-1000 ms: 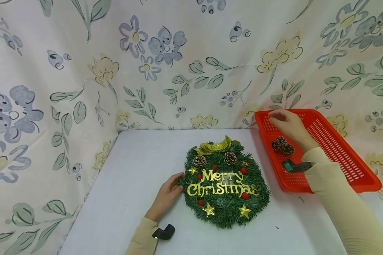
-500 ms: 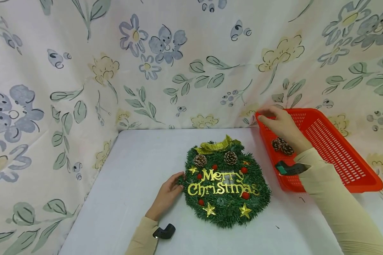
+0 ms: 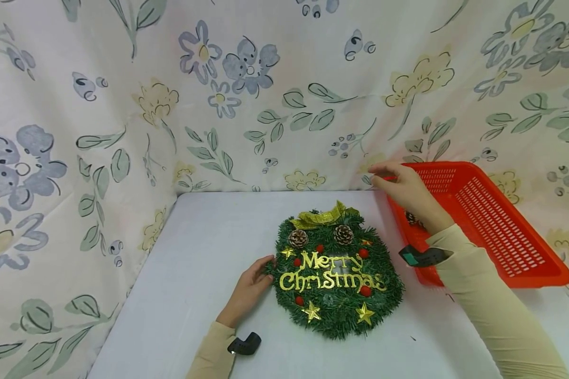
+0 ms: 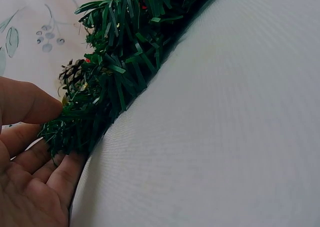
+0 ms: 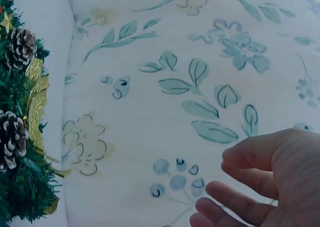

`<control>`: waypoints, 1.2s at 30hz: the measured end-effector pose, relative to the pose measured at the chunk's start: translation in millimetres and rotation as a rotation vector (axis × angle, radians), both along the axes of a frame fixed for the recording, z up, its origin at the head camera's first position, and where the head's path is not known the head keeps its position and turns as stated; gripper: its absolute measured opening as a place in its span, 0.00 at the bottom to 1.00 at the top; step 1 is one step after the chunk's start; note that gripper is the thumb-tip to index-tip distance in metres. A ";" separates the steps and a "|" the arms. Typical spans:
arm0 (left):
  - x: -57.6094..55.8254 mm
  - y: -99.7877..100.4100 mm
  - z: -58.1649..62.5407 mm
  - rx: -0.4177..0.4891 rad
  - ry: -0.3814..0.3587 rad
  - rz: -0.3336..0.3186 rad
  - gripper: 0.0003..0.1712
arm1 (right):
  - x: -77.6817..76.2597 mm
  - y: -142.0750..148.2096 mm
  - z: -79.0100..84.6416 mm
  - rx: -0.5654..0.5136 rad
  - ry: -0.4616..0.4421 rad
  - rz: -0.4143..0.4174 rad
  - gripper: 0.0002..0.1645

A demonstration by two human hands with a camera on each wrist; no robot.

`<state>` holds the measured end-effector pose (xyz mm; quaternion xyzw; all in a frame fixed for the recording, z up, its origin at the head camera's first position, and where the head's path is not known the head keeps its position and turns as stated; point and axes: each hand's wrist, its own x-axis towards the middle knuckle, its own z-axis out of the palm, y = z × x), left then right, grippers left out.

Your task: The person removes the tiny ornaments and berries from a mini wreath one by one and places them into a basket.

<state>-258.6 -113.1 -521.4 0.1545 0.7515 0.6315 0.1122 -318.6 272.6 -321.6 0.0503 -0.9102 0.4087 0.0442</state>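
A green Christmas wreath (image 3: 332,323) lies on the white table, with gold "Merry Christmas" lettering, gold stars, red balls, two pine cones and a gold ribbon at its far end. My left hand (image 3: 247,288) holds its left edge; in the left wrist view the thumb (image 4: 32,104) is against the foliage and the fingers are under the rim. Above the far left corner of a red plastic basket (image 3: 493,205), my right hand (image 3: 405,192) hovers with fingers loosely bent. The right wrist view shows nothing between those fingers.
Pine cones (image 3: 411,218) lie in the basket, partly hidden by the right hand. A floral cloth (image 3: 265,116) hangs behind and to the left of the table (image 3: 194,237). A small dark scrap (image 3: 413,338) lies near the front.
My right hand has moved left from over the basket's inside to past its far left rim, covering more of the pine cones. The left hand and wreath have stayed put.
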 end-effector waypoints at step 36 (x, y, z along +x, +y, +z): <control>0.2 0.8 -1.0 0.017 -0.002 0.008 0.31 | 3.3 -24.3 -35.4 -0.200 0.027 0.084 0.24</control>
